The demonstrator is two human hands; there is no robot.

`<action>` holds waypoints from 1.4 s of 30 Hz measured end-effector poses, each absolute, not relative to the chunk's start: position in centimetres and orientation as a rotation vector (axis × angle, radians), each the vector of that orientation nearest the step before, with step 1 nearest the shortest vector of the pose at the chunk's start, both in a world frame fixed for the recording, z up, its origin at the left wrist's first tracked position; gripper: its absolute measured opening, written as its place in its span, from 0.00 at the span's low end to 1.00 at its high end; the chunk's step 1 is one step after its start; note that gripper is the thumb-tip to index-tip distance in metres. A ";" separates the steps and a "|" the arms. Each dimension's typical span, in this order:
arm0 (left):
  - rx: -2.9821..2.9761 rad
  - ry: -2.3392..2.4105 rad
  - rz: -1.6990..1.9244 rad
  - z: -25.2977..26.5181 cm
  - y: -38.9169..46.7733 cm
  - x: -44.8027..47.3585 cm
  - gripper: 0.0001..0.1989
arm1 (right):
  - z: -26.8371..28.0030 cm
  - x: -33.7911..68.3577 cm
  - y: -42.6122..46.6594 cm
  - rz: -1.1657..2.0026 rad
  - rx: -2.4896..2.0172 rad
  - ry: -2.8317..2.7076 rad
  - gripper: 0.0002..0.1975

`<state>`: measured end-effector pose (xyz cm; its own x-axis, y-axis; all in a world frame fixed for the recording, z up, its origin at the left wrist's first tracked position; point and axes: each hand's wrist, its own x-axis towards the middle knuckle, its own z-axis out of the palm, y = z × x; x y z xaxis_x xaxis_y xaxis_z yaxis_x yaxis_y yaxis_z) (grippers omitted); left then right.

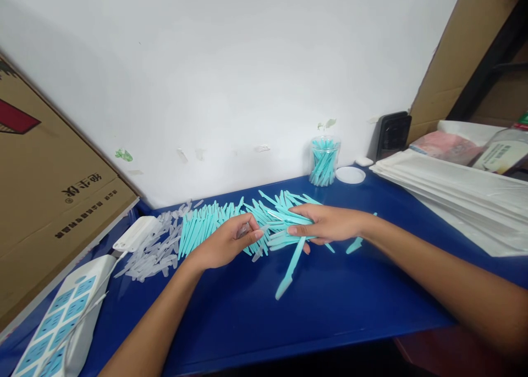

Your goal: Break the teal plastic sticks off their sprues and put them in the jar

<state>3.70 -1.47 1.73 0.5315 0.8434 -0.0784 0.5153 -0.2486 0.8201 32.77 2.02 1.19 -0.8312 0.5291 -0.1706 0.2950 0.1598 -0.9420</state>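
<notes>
My right hand (330,224) is closed around a bunch of turquoise eyebrow razors (291,218). One razor (290,272) slants down out of it over the blue table. My left hand (231,238) is pinched on a small translucent cap (265,230), close to the razor ends; whether it touches one I cannot tell. Behind and between the hands lies a row of turquoise razors (200,228), partly hidden by my fingers. Loose translucent caps (150,253) are heaped left of the row. A single razor (355,245) rests beyond my right wrist.
A clear jar of razors (324,165) stands by the wall, with a round white lid (350,175) beside it. White packets (457,190) are stacked at right. A power strip (61,322), a white adapter (136,233) and a cardboard box (53,184) occupy the left.
</notes>
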 end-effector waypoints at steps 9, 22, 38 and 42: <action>1.931 1.057 0.386 2.1 -1.5 3.9 0.17 | 0.9 33.0 1.7 1.792 -0.951 -2.297 0.30; 1.780 0.973 0.269 2.1 -1.7 4.1 0.14 | 0.7 32.5 1.3 1.863 -0.904 -2.349 0.40; 1.638 1.007 0.464 0.1 -1.6 5.3 0.22 | 1.2 32.3 0.9 1.847 -0.843 -2.351 0.26; 1.499 1.066 0.588 -0.5 -1.4 5.4 0.23 | 1.2 32.4 1.3 1.818 -0.865 -2.324 0.27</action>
<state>5.41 -1.45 -0.51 0.4623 0.8646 -0.1968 0.2944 0.0596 0.9538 32.42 1.27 1.16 -0.8398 0.4641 -0.2817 0.3852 0.1438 -0.9116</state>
